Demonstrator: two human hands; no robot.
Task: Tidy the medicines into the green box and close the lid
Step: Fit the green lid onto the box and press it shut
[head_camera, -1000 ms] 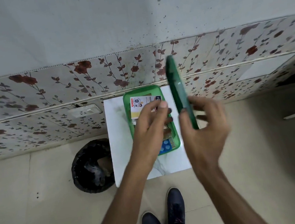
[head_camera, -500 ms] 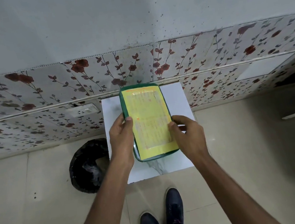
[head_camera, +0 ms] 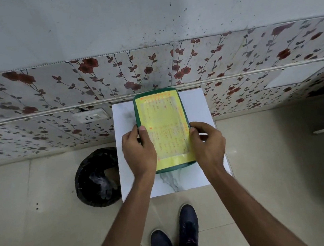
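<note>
The green box [head_camera: 168, 168] stands on a small white marble-patterned table [head_camera: 198, 109], with its green lid [head_camera: 164, 122] lying flat on top. A yellow printed label covers most of the lid. The medicines are hidden under the lid. My left hand [head_camera: 138, 149] grips the box's left edge, thumb on the lid. My right hand [head_camera: 207, 143] grips the right edge, thumb pressed on the lid.
A black bin lined with a bag [head_camera: 97, 178] sits on the tiled floor left of the table. A flower-patterned wall with a white socket [head_camera: 91, 116] rises behind. My dark shoes [head_camera: 176, 239] stand below the table's near edge.
A second ago my right hand held the lid upright beside the open box while my left hand was inside it. The lid now lies flat on the box with both hands at its sides.
</note>
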